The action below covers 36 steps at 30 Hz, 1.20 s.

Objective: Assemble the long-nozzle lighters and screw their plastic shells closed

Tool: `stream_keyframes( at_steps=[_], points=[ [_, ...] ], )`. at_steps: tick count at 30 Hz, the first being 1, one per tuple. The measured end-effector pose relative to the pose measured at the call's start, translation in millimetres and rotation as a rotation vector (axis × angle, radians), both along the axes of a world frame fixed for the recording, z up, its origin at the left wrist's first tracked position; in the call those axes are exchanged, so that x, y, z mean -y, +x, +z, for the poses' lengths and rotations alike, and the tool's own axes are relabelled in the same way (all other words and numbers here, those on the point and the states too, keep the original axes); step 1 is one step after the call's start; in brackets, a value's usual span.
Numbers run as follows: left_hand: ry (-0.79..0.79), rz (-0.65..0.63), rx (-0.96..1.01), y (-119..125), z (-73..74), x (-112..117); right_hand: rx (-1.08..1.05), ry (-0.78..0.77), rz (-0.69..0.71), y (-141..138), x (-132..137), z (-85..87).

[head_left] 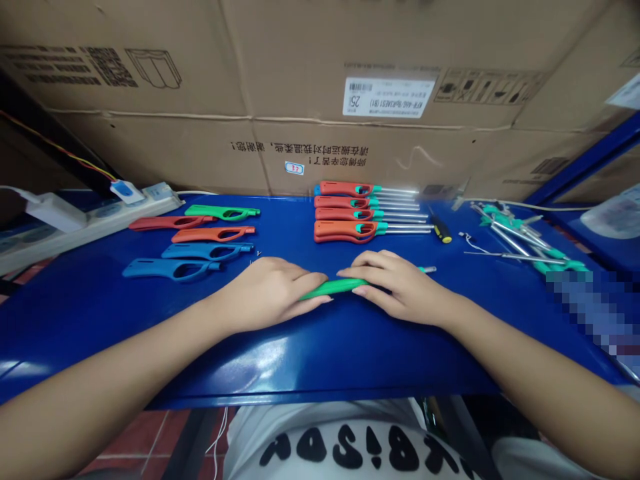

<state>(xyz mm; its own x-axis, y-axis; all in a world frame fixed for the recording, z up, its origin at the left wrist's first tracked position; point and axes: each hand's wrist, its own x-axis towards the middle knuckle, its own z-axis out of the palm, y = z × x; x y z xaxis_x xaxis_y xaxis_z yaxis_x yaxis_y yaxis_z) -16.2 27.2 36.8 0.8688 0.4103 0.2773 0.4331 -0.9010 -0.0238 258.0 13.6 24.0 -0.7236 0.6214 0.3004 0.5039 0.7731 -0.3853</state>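
A green lighter body lies on the blue table at the centre, its metal tip poking out to the right. My left hand presses down on its left end with fingers curled over it. My right hand covers its right part, fingers pressed together on top. Both hands grip the same piece.
Left of my hands lie several empty lighter shells in red, green and blue. Behind are several assembled red lighters with metal tubes, a screwdriver, and loose tubes with teal parts at the right. A power strip sits far left; cardboard boxes stand behind.
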Motion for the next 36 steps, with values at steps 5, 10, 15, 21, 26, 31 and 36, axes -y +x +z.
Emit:
stream_keyframes(
  at_steps=[5, 10, 15, 21, 26, 31, 36],
  points=[
    [0.006, -0.015, -0.014, 2.6, -1.2, 3.7, -0.072, 0.042, -0.019, -5.1, 4.9, -1.8],
    [0.067, -0.016, -0.039, -2.0, -0.4, -5.2, 0.022, 0.053, -0.081, -2.0, 2.2, 4.1],
    [0.033, 0.024, -0.011, -9.3, 5.9, -13.8, 0.114, 0.148, -0.171, 10.3, -7.5, -0.1],
    [-0.048, 0.122, -0.067, 3.4, 1.6, 1.3, 0.096, 0.268, -0.169, 5.8, -0.2, -5.1],
    [-0.051, 0.133, -0.083, 11.6, -3.4, 11.2, 0.181, 0.322, -0.074, -1.6, 4.6, 1.8],
    [-0.064, 0.182, -0.081, 4.7, 0.4, 2.2, 0.239, 0.349, -0.153, 11.0, -4.6, 12.1],
    [-0.068, 0.254, -0.087, -3.2, 3.7, -9.0, 0.356, 0.408, -0.35, 33.9, -18.0, 14.9]
  ],
)
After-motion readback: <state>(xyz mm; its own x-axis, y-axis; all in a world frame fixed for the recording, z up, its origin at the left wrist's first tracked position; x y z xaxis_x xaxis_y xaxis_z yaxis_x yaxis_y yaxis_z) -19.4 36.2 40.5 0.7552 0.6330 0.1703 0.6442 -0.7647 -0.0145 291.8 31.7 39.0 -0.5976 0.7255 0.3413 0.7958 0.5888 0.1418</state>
